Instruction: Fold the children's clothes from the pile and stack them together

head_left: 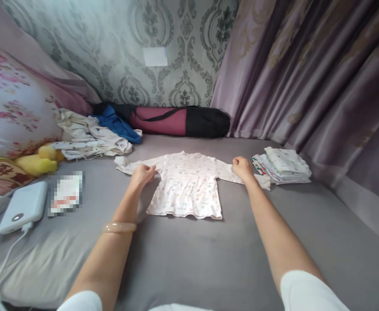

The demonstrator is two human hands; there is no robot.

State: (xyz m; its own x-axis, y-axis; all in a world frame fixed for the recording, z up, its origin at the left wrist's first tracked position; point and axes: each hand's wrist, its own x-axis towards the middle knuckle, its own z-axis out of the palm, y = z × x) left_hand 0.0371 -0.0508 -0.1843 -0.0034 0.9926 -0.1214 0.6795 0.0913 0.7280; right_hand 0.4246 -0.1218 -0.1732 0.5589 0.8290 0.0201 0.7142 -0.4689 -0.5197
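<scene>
A small white long-sleeved shirt (186, 183) with a pale dotted print lies spread flat on the grey bed sheet (189, 255), neck away from me. My left hand (142, 174) rests on its left sleeve near the armpit, fingers curled down onto the cloth. My right hand (242, 167) is closed in a fist on the right sleeve, pinching the fabric. A pale bangle sits on my left wrist.
A stack of folded white clothes (281, 165) lies right of the shirt. A loose heap of white and blue garments (95, 134) lies at the back left, with a maroon-and-black roll bag (183, 121), yellow plush toy (40, 160), white power bank (22, 206) and curtains (322, 77).
</scene>
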